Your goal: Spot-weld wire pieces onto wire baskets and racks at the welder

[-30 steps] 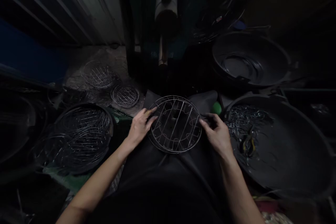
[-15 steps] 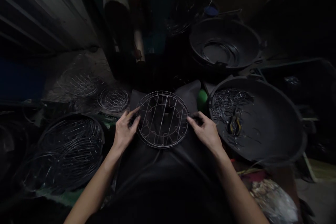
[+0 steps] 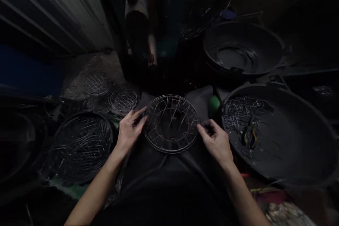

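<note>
Metal wire everywhere in this dim corner, and the piece being worked is a round wire rack [image 3: 172,118], held between the two sets of fingers over the dark cloth [image 3: 172,180] on the lap. Left hand [image 3: 129,129] has thumb and index pinched on one side of the rim; right hand [image 3: 217,140] looks to be pinching the opposite side, thumb in front, other fingers curled. Can't tell if the rack also rests on the cloth.

My read: this is a handling step, positioning or checking the rack, with no tool in use. The next move probably calls for an even pinch on both sides so it doesn't tip. Yellow-and-black pliers [image 3: 249,137] lie beyond the right fingers, in a big round basin [image 3: 296,144] beside wire clippings [image 3: 241,109]. Past the left fingertips there's a smaller round rack [image 3: 123,99].
</note>
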`<state>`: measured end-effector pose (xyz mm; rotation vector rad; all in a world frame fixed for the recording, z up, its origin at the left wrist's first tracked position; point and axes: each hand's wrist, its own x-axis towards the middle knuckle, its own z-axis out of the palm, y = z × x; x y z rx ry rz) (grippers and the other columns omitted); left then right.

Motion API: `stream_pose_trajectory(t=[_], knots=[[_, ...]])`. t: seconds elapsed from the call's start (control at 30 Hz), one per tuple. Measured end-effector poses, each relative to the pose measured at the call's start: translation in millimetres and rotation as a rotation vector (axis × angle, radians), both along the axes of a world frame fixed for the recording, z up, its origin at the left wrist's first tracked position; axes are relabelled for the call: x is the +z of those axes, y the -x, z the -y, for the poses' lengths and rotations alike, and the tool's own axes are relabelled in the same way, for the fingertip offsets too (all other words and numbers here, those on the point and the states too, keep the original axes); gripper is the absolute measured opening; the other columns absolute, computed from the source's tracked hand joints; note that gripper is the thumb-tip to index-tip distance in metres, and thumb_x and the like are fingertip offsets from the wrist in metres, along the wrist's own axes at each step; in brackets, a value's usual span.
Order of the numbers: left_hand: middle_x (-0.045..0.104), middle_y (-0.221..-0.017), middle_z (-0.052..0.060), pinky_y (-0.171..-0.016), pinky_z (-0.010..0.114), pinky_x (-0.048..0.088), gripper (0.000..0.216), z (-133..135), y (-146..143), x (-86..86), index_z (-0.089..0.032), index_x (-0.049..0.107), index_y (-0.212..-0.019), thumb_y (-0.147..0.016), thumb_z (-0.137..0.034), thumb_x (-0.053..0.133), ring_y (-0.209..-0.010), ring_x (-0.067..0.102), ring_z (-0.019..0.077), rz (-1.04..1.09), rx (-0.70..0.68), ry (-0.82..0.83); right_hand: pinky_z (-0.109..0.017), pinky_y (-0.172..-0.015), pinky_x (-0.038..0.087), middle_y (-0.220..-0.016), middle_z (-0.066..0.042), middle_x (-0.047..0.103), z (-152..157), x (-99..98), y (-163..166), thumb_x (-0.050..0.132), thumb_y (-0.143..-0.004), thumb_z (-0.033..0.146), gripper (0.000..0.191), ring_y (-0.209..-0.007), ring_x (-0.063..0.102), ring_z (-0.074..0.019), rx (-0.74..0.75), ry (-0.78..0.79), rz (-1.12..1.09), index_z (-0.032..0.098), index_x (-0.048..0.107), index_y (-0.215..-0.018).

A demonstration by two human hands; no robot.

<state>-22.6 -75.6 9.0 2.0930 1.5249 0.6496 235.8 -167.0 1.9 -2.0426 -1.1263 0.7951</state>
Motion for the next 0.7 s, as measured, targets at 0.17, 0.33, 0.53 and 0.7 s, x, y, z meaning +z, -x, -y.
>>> stream_pose_trajectory(t=[0.17, 0.33, 0.53, 0.7], knots=[[0.055, -0.076, 0.002, -0.067, 0.023, 0.047, 0.035, -7.7, -6.5, -6.8, -0.018, 0.061, -0.120, -0.089, -0.031, 0.049, -0.067, 0.054, 0.0120, -0.093, -0.078, -0.015, -0.025, -0.047, 0.033, -0.050, 0.005, 0.042, 0.7, -4.1, 0.9, 0.052, -0.074, 0.052, 0.033, -0.044, 0.035, -0.0108, -0.012, 0.034, 0.059, 0.022, 0.047, -0.063], [0.052, -0.077, 0.002, -0.071, 0.025, 0.047, 0.036, -6.0, -8.2, -11.9, -0.019, 0.058, -0.123, -0.091, -0.031, 0.046, -0.072, 0.054, 0.0132, -0.132, -0.100, -0.003, -0.026, -0.048, 0.035, -0.052, 0.003, 0.044, 3.6, -10.4, 0.6, 0.048, -0.074, 0.056, 0.035, -0.045, 0.037, -0.0117, 0.012, 0.073, 0.087, 0.023, 0.044, -0.063], [0.050, -0.082, 0.003, -0.073, 0.028, 0.048, 0.039, -1.2, -3.1, -16.3, -0.021, 0.056, -0.125, -0.089, -0.034, 0.051, -0.077, 0.054, 0.0151, -0.130, -0.146, 0.040, -0.026, -0.050, 0.036, -0.056, 0.003, 0.049, -0.2, -10.0, -2.8, 0.050, -0.075, 0.059, 0.037, -0.047, 0.042, -0.0128, -0.024, 0.094, 0.113, 0.022, 0.048, -0.072], [0.048, -0.083, 0.002, -0.075, 0.028, 0.047, 0.041, -0.9, -2.6, -16.1, -0.023, 0.052, -0.128, -0.088, -0.032, 0.052, -0.079, 0.053, 0.0156, -0.093, -0.123, 0.063, -0.026, -0.051, 0.036, -0.058, 0.002, 0.051, -8.8, -16.1, -8.0, 0.054, -0.074, 0.058, 0.036, -0.049, 0.043, -0.0128, -0.015, 0.094, 0.088, 0.022, 0.051, -0.074]])
